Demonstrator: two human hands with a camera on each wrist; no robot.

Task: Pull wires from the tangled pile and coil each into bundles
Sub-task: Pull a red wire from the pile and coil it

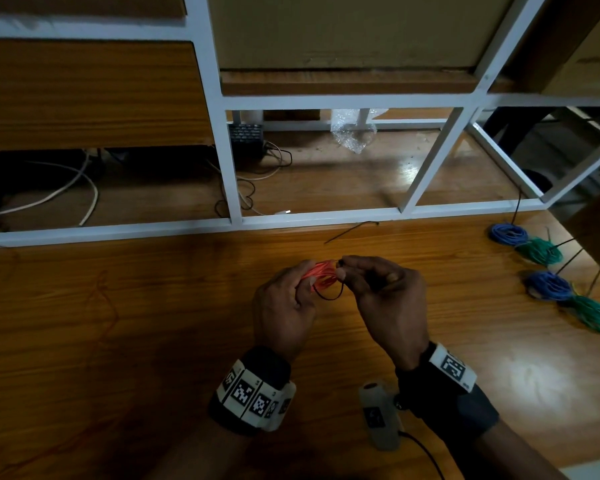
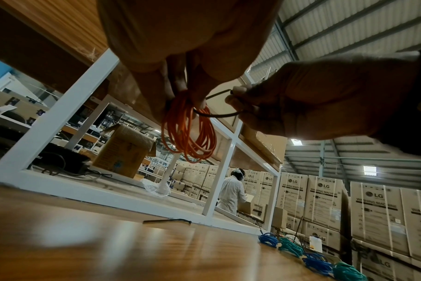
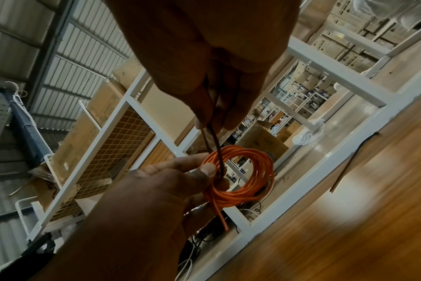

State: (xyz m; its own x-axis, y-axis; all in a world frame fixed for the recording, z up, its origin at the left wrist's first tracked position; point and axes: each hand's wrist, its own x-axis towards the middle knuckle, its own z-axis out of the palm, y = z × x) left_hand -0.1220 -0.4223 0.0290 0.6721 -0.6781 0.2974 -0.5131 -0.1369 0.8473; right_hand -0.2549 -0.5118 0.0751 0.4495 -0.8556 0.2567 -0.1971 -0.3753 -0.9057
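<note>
Orange wire coil (image 3: 243, 175), stacked cartons (image 2: 322, 197) reading "LG WASHING MACHINE"

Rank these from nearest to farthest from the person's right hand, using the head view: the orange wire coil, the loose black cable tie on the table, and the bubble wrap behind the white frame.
1. The orange wire coil touches the right hand, held between both hands.
2. The loose black cable tie lies on the table beyond the hands, by the white frame.
3. The bubble wrap sits farthest back, behind the frame.
</note>
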